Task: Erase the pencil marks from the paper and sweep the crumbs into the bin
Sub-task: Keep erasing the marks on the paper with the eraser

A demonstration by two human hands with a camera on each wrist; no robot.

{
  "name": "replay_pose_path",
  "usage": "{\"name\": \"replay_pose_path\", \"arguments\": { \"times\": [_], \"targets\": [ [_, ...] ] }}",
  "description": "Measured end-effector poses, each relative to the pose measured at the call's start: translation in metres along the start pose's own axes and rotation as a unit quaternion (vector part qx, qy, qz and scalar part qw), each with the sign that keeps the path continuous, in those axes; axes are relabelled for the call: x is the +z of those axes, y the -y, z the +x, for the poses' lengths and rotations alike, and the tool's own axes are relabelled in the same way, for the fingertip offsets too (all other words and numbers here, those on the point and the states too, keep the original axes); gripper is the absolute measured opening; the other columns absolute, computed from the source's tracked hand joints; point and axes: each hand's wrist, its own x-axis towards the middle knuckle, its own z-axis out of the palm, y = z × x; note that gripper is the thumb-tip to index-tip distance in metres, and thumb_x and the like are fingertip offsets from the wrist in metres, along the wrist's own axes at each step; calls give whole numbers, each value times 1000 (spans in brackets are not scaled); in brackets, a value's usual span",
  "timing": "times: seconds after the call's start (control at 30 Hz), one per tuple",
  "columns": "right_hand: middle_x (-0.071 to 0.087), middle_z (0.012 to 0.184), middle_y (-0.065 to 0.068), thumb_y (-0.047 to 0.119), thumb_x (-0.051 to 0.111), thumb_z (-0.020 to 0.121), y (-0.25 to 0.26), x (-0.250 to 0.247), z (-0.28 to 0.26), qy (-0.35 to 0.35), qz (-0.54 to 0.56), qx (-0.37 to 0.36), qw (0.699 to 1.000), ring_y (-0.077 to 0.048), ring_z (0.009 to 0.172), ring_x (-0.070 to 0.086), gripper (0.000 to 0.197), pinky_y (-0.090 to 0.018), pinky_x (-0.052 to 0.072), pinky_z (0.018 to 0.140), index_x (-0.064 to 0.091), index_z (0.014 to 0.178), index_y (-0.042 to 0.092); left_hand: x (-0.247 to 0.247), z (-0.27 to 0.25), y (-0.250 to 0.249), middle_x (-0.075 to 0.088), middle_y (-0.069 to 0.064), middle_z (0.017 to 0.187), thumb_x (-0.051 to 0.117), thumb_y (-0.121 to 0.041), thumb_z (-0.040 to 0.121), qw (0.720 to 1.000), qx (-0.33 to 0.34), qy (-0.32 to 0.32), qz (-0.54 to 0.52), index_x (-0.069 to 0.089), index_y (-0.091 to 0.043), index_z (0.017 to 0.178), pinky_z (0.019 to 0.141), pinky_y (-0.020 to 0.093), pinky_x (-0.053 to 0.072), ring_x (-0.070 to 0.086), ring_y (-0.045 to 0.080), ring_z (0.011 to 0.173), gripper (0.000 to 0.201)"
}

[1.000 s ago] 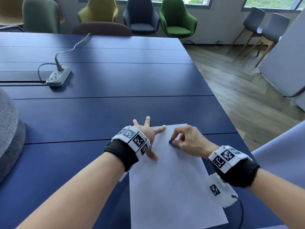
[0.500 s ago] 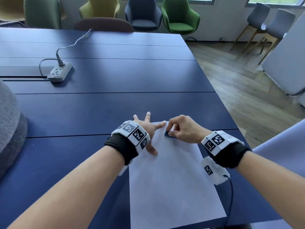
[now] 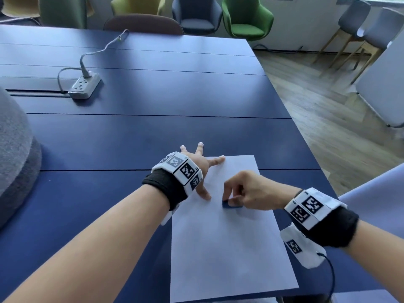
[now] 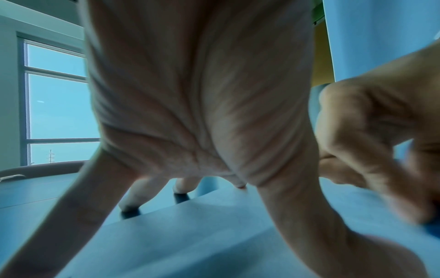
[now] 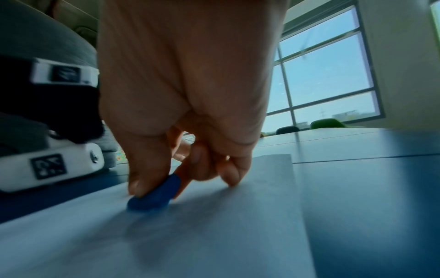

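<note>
A white sheet of paper [image 3: 227,243] lies on the dark blue table [image 3: 131,136] near its front right corner. My left hand [image 3: 200,169] is spread flat, fingers straight, pressing the paper's upper left corner; its fingertips [image 4: 129,204] touch the surface. My right hand [image 3: 242,191] pinches a small blue eraser [image 3: 229,205] between thumb and fingers and holds it against the paper, a little right of the left thumb. The eraser [image 5: 154,195] stands tilted on its edge on the paper [image 5: 214,235]. No pencil marks, crumbs or bin can be made out.
A grey power strip [image 3: 85,86] with its cable lies at the back left of the table. A grey rounded cushion [image 3: 15,169] sits at the left edge. Chairs [image 3: 247,16] line the far side. The table's right edge drops to wooden floor [image 3: 328,110].
My right hand has slid the eraser down the paper towards me, away from the top edge. The left hand stays spread on the upper left corner.
</note>
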Motion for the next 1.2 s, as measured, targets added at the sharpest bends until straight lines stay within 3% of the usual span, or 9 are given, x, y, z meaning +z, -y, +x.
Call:
{"name": "replay_pose_path", "arguments": {
  "times": [0.07,0.17,0.33,0.5,0.63,0.8,0.97,1.1,1.2],
  "targets": [
    [52,61,10,16,70,83,0,-4,1,-6,-13,5,1000,-3,50,46,7,-12,37,51,72,86,21,0,0,0,-28,5,159,81,-65,60,1000,-1,0,0,-15,-61,142,108,66,27,-9,53,143,126],
    [55,65,5,14,69,83,-7,-6,9,-114,11,30,993,-6,56,49,6,-20,41,60,71,84,20,1,1,0,-27,4,159,80,-66,61,1000,2,-3,-3,-15,-60,142,108,65,27,-9,53,143,125],
    [54,66,6,18,71,82,1,4,-10,4,-7,2,1000,-5,54,44,7,-13,37,52,72,83,25,0,-1,-1,-27,5,159,81,-65,60,1000,-2,-4,-3,-14,-61,142,109,65,27,-8,53,143,126],
    [54,61,6,14,72,80,-7,-1,3,-130,17,16,991,-7,55,48,10,-18,39,57,74,80,24,0,-1,-1,-27,5,159,80,-65,61,1000,1,-4,-6,-14,-60,142,109,65,26,-10,52,143,125],
    [55,63,7,16,72,80,3,8,-15,0,2,-5,1000,-4,51,44,11,-14,37,51,75,81,27,-1,-3,-1,-28,3,159,81,-65,61,1000,-5,-3,-8,-13,-62,142,110,66,24,-10,51,144,124],
    [58,63,4,16,71,80,-6,7,-7,-135,36,16,990,-4,52,46,11,-15,38,56,75,81,26,-1,-2,-1,-27,1,159,79,-69,59,1000,-11,-3,0,-14,-64,140,110,65,25,-9,49,145,124],
    [54,62,9,19,72,80,6,21,-31,-10,34,5,999,-3,53,44,8,-15,38,53,75,83,26,-1,-3,-1,-23,1,161,78,-72,56,1000,-16,-14,19,-14,-66,139,109,64,24,-1,51,145,124],
    [57,63,4,14,71,81,0,14,-19,-114,42,26,992,-2,50,47,9,-9,37,51,75,84,21,-1,-3,-3,-23,2,161,78,-72,58,999,-19,-23,38,-13,-65,140,107,58,31,10,48,145,123],
    [55,61,7,15,71,81,4,26,-33,-63,42,15,997,-2,50,45,8,-10,36,50,74,83,22,-2,-5,-4,-23,5,161,78,-69,61,999,-11,-24,43,-12,-62,142,106,56,34,19,46,144,122]
  ]
}}
